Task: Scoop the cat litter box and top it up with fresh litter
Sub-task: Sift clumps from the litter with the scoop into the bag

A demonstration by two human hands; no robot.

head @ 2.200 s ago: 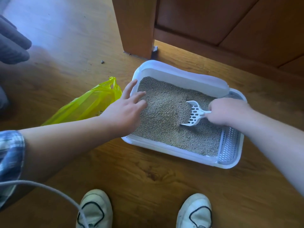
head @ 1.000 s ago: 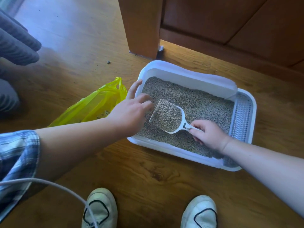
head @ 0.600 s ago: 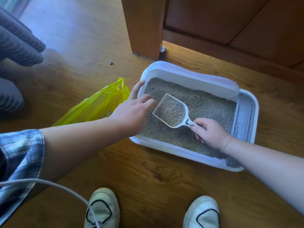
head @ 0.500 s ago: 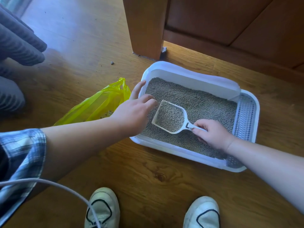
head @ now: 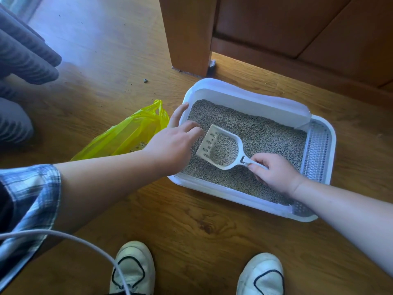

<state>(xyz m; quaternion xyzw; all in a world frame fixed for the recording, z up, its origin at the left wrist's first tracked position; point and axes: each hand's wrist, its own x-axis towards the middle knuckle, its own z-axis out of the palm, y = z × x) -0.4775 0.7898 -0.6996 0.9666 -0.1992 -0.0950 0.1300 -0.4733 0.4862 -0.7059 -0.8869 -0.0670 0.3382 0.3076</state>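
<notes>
A white litter box (head: 244, 88) sits on a wooden floor (head: 191, 220), its far side near a wooden door frame (head: 187, 35). It is filled with grey litter (head: 265, 135), and a perforated grille (head: 314, 150) runs along its right end. Over the litter is a white scoop (head: 221, 150), part full of granules, its slotted front edge bare and pointing left. The right hand (head: 276, 173) grips the scoop's handle, fingers curled round it. The left hand (head: 172, 145) rests on the box's left rim, fingers loosely extended over the litter, thumb lying along the rim. Just left of the box lies a crumpled yellow plastic bag (head: 127, 135). Two white shoes (head: 131, 269) stand at the near edge, and a white cable (head: 63, 237) crosses the lower left.
</notes>
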